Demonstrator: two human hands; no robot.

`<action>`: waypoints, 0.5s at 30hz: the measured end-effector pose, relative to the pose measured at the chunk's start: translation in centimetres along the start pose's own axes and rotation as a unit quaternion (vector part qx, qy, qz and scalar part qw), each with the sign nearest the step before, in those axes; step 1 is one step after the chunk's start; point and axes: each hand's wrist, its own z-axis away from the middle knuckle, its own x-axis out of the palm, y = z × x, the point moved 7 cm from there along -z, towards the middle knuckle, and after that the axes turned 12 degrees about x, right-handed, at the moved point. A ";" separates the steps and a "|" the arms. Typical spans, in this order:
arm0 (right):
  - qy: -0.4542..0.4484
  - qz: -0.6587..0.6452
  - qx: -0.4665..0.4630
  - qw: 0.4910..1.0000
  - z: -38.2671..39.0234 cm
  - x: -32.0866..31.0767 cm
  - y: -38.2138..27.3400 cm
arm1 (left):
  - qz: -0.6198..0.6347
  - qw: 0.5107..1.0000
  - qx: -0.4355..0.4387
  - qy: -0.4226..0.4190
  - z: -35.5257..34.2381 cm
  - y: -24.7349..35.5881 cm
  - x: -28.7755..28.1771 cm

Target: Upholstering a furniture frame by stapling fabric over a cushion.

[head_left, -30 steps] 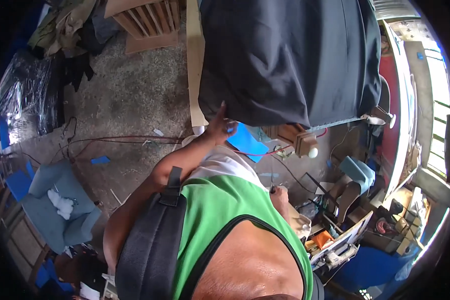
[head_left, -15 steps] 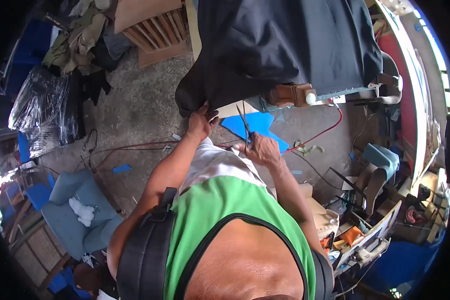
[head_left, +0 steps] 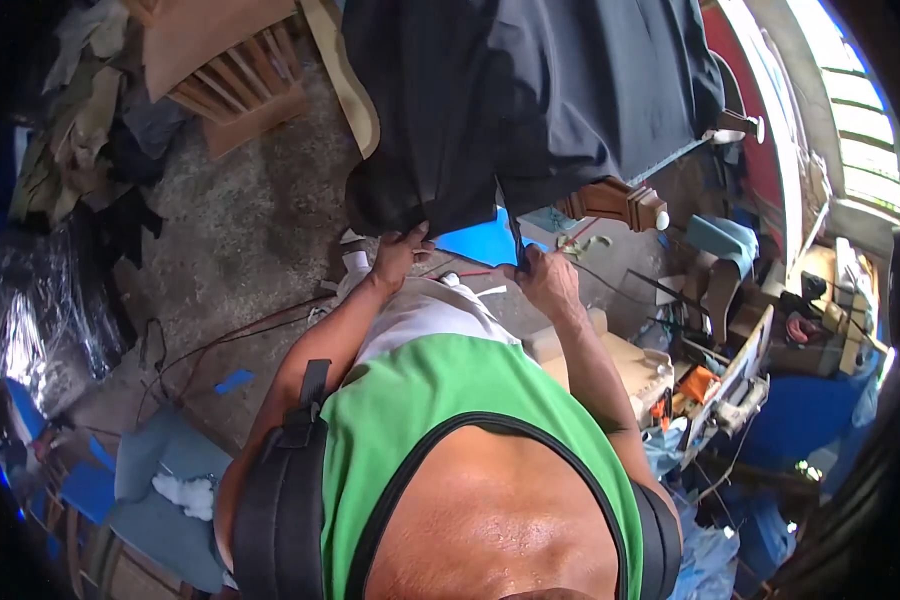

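Observation:
Black fabric (head_left: pixel 530 90), smooth and slightly shiny, hangs draped over a piece of furniture in front of me. Its lower left edge is pinched between the fingers of my left hand (head_left: pixel 400 258). My right hand (head_left: pixel 550 285) grips a pair of scissors (head_left: pixel 517 240) whose blades point away from me, up at the fabric's near edge. How far the blades reach onto the cloth is hard to make out. A carved wooden leg (head_left: pixel 615 205) with a white tip sticks out from under the fabric, right of the scissors.
Bright blue sheet material (head_left: pixel 470 242) lies beyond my hands on the floor. A slatted wooden piece (head_left: pixel 235 90) stands far left; a plastic-wrapped bundle (head_left: pixel 50 310) and a blue-grey armchair (head_left: pixel 160 500) sit at left. Cables cross the floor. Tools and scraps crowd a tray (head_left: pixel 715 395) at right.
The scissors have moved up to the fabric's near edge, where before they stood just short of it. My left hand keeps its hold on the cloth. The whole view has shifted.

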 end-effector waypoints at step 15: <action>0.018 -0.046 0.062 0.997 -1.7 -0.7 -4.3 | -0.060 0.990 -0.092 -0.093 -2.1 2.2 -4.5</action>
